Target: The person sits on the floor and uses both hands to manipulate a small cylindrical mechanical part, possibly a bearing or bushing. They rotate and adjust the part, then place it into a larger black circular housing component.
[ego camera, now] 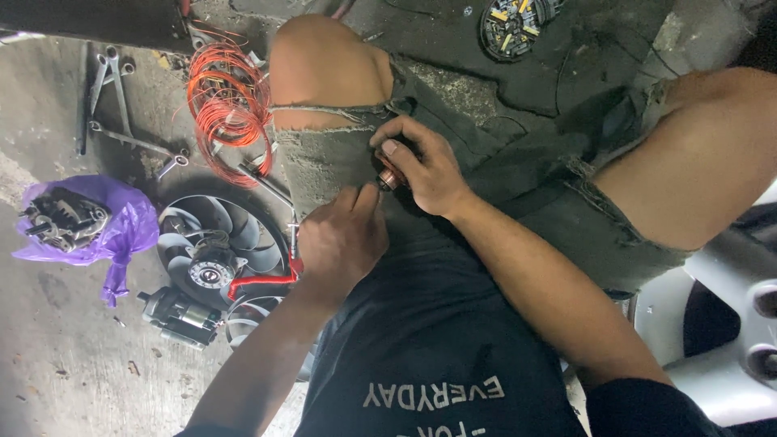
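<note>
Left hand [340, 239] pinches at a small copper-ended motor part [388, 179], w/ red-handled tool under it. Right hand [425, 166] wraps the part tight. Prob. stiff, light, greasy; hold by the body.

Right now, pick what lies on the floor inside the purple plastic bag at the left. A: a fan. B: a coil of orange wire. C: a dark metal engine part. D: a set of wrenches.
C: the purple plastic bag lies open around a dark metal engine part, while the coil of orange wire lies apart, further up the floor.
</note>
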